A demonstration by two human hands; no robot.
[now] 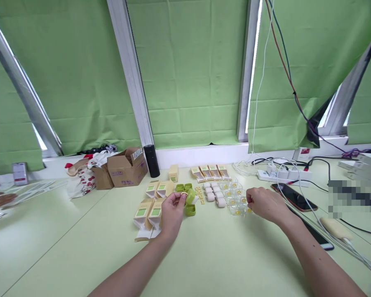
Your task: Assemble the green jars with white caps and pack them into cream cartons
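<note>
My left hand (174,210) pinches a small green case (191,197) with a light strap, just above other green cases (190,210) on the table. My right hand (266,204) has its fingers closed at the right edge of a group of clear cups with yellow centres (235,194); whatever the fingertips hold is hidden. Between the hands lie small yellow pieces (199,195) and rows of pale pink-white blocks (214,194). Open cream boxes with green labels (141,212) stand left of my left hand. More open boxes (210,173) form a row behind.
A cardboard box (128,169) and a black cylinder (151,161) stand at the back. Phones (294,197), a power strip (284,176) and cables lie on the right. Another person's hand (0,201) is at the far left edge.
</note>
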